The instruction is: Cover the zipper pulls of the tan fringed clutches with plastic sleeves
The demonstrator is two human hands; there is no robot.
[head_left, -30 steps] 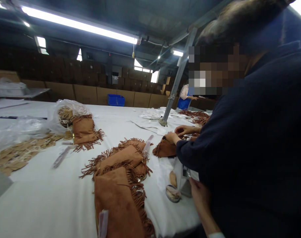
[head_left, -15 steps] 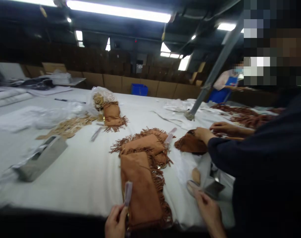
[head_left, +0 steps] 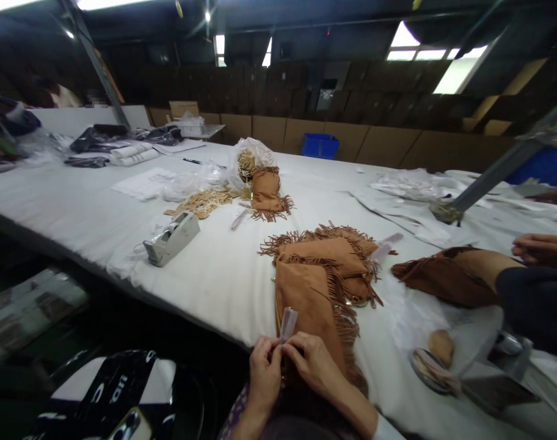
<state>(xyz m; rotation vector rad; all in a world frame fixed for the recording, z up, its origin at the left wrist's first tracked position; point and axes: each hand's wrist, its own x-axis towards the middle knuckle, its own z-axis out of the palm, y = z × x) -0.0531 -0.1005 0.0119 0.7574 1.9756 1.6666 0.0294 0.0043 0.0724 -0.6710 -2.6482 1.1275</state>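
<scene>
Pinching a flat, translucent strip (head_left: pixel 288 322) in close-set left hand (head_left: pixel 265 370) and right hand (head_left: pixel 313 362), at the left edge of a rectangular, fringed, suede-like bag (head_left: pixel 303 290). Working on a white, cloth-covered surface (head_left: pixel 228 287), between a grey dispenser (head_left: pixel 175 242) and a co-worker's dark sleeve (head_left: pixel 535 299).

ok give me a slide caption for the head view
Left fingers and right fingers meet at a translucent strip over a fringed brown bag.
</scene>
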